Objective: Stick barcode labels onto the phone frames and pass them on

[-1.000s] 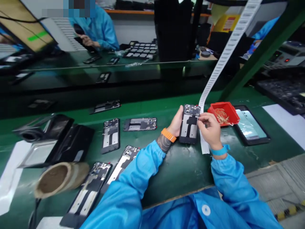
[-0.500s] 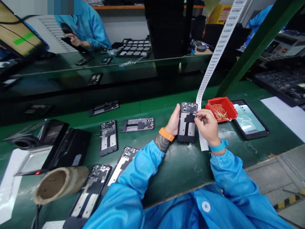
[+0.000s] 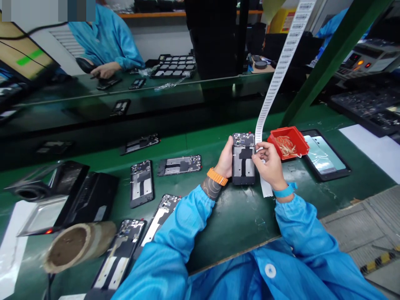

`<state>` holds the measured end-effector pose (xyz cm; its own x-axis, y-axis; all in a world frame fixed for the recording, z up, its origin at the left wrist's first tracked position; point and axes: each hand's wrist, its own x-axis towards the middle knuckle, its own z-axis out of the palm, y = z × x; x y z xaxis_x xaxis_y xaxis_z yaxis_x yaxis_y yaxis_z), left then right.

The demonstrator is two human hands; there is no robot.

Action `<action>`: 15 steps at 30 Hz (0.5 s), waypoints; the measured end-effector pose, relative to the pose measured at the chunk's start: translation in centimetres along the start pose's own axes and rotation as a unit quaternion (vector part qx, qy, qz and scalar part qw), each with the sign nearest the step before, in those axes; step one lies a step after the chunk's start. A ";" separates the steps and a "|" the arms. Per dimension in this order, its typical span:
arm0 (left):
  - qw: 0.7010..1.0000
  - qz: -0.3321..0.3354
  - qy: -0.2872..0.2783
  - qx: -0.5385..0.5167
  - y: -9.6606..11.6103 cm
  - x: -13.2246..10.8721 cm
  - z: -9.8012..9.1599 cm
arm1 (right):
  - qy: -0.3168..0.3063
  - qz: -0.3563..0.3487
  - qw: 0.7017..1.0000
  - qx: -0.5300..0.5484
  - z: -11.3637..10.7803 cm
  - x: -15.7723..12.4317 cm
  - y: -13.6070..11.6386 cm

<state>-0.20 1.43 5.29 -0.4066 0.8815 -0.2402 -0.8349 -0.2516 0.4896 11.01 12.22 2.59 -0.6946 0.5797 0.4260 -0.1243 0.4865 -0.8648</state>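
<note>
My left hand (image 3: 225, 159) grips the left side of an opened phone (image 3: 244, 166), whose circuit board shows at the top above a silvery frame with black strips. My right hand (image 3: 271, 166) is pinched at the phone's right edge, near its upper half. Whatever lies between those fingertips is hidden or too small to make out. A long strip of barcode labels (image 3: 279, 75) hangs down behind my right hand, its lower end on the bench. Just beyond that hand stands a red bin (image 3: 303, 142) with pale rubber-band-like loops (image 3: 286, 145) in it.
Several more opened phones lie to the left, including an upright one (image 3: 141, 183) and a sideways one (image 3: 180, 165). A cardboard tube (image 3: 100, 239) and a black device (image 3: 93, 191) stand further left. Right is a black tray (image 3: 340, 173). A co-worker (image 3: 115, 37) sits across.
The view has shifted slightly. My hands and the phone keep nearly the same pose, with small finger movement in my right hand. Across the bench, the co-worker's hands have come down to the table.
</note>
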 end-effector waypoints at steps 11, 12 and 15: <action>0.992 0.086 0.081 0.050 -0.2 0.5 -0.5 | -0.075 0.084 0.994 -0.014 0.1 -0.1 0.8; 0.987 0.110 0.103 0.058 -0.3 0.6 -0.6 | -0.106 0.094 0.990 -0.014 0.1 -0.1 0.9; 0.970 0.160 0.171 0.067 -0.5 1.2 -1.0 | -0.162 0.109 0.981 -0.004 0.0 -0.1 1.0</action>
<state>-0.69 2.23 3.94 -0.7551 0.5766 -0.3120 -0.5999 -0.4156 0.6836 10.93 12.65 1.63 -0.8928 0.4331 0.1242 0.0563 0.3807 -0.9230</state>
